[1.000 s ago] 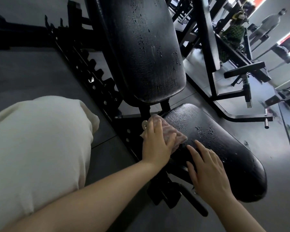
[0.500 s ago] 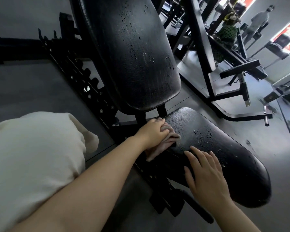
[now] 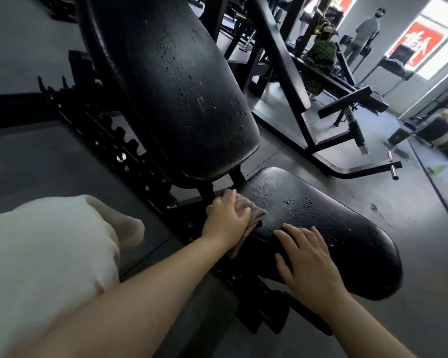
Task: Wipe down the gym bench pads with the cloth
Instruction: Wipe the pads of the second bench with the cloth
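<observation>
The black seat pad [image 3: 321,223] of the gym bench lies below me, dotted with water drops. Above it rises the tilted black back pad [image 3: 181,94], also beaded with drops. My left hand [image 3: 226,220] grips a pinkish cloth [image 3: 252,210] and presses it on the seat pad's near left corner, close to the gap between the two pads. Part of the cloth hangs below the hand over the pad's edge. My right hand [image 3: 308,264] rests flat on the seat pad's near edge with fingers spread, holding nothing.
The bench's black notched adjustment frame [image 3: 109,140] runs along the left. Another black rack and bench [image 3: 347,104] stands to the right on the grey floor. Two people [image 3: 365,34] are far off at the back right. My cream-clad knee [image 3: 49,254] fills the lower left.
My left hand has curled round the cloth and drawn it back towards the seat pad's near left corner. My right hand stays on the pad's edge. The view has shifted slightly.
</observation>
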The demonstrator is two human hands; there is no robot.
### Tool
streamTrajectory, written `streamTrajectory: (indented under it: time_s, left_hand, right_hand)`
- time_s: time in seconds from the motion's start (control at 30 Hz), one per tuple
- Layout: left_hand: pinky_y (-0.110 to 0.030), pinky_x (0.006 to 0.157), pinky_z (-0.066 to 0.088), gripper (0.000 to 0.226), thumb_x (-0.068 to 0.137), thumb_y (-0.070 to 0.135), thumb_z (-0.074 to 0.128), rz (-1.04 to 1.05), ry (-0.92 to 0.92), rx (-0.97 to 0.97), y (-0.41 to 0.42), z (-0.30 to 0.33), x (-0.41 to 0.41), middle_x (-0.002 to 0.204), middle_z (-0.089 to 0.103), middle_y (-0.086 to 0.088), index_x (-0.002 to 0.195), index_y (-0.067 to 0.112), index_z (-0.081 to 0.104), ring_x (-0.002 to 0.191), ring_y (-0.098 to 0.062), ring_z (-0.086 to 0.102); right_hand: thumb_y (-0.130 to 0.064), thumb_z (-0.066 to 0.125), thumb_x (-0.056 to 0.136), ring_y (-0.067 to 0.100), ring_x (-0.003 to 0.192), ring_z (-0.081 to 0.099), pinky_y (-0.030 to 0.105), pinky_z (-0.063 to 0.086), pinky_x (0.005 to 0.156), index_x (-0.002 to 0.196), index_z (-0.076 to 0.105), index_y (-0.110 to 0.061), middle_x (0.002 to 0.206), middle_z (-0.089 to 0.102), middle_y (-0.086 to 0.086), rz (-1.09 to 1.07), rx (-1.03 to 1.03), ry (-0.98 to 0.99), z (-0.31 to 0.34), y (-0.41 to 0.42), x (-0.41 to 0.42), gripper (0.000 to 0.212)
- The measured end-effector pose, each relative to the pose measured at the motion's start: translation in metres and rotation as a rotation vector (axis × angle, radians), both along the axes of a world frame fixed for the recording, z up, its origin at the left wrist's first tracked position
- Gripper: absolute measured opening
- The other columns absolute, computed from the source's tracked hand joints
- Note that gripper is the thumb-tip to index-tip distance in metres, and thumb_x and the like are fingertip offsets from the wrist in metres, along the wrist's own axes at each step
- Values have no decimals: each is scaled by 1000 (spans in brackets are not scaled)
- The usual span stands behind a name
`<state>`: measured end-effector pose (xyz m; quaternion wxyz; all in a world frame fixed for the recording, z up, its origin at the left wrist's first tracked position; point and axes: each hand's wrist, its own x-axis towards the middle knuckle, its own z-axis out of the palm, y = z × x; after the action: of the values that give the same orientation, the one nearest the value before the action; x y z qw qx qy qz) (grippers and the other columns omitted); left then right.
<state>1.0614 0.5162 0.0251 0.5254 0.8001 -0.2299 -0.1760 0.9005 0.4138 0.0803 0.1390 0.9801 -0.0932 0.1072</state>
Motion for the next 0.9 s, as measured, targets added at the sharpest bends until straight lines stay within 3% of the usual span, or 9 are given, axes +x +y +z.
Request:
streamTrajectory:
  time_s: [0.1, 0.17, 0.23, 0.37, 0.43, 0.53, 0.67, 0.83, 0.9]
  left_hand:
    - [-30, 107, 34, 65, 92, 37, 51, 156, -34, -218, 5, -9, -42, 141, 28, -19, 143, 12, 20, 130, -28, 38]
    - [-35, 117, 19, 77, 93, 45, 42, 164, -91, -296, 1, -13, -71, 154, -1, -18, 146, 23, -10, 144, -29, 11]
    - [-40, 117, 9, 75, 92, 51, 31, 176, -200, -242, -4, -19, -87, 152, -16, -23, 141, 31, -21, 144, -36, -4]
    - [-57, 112, 14, 77, 87, 42, 36, 93, -613, 6, 0, -36, -80, 149, 8, -33, 144, -1, 7, 138, -51, 11]
    - [-60, 110, 19, 74, 82, 35, 48, 11, -753, 80, 3, -39, -73, 146, 24, -32, 140, -4, 22, 135, -51, 19]
    - [-56, 109, 20, 60, 81, 22, 37, -131, -955, 121, 3, -24, -76, 141, 43, -24, 136, -1, 29, 136, -40, 26]
    - [-53, 105, 28, 60, 79, 14, 27, -365, -1164, 101, -18, -3, -102, 140, 45, -22, 137, -2, 27, 133, -38, 37]
    - [-53, 112, 10, 61, 83, 24, 27, -422, -1294, 173, -53, 14, -133, 144, 41, -19, 139, 0, 24, 134, -37, 37]
    - [-51, 111, 19, 63, 83, 31, 38, -475, -1305, 171, -68, 22, -144, 141, 45, -17, 139, 1, 30, 132, -35, 41]
  right_hand:
    - [-38, 41, 83, 25, 109, 57, 45, 24, 109, 118, 59, -16, 120, 59, 6, -29, 28, 45, 3, 1, -1, 44]
    - [-38, 41, 83, 23, 110, 56, 44, 22, 110, 118, 57, -17, 121, 58, 5, -46, 16, 52, 7, 2, -5, 44]
    - [-38, 41, 83, 22, 108, 55, 45, 23, 108, 115, 59, -16, 120, 59, 6, -72, -6, 42, 14, 3, -14, 43]
    - [-36, 40, 84, 26, 103, 60, 52, 38, 103, 108, 65, -14, 117, 62, 8, -161, -42, 15, 32, 0, -48, 41]
    - [-35, 40, 84, 26, 102, 61, 55, 39, 98, 106, 66, -13, 115, 62, 8, -228, -47, 0, 41, -5, -68, 40]
    - [-30, 52, 80, 32, 101, 63, 57, 46, 92, 103, 69, -11, 111, 65, 11, -356, -11, -22, 48, -12, -91, 35]
    - [-19, 66, 82, 38, 101, 64, 51, 49, 89, 107, 71, -8, 114, 66, 16, -445, 61, -1, 56, -17, -112, 28]
    - [-6, 55, 90, 34, 114, 56, 39, 41, 99, 120, 63, -6, 126, 60, 12, -464, 212, -95, 65, -35, -124, 31]
    - [-2, 53, 89, 33, 117, 54, 38, 40, 101, 121, 62, -5, 128, 59, 12, -486, 269, -168, 61, -52, -125, 34]
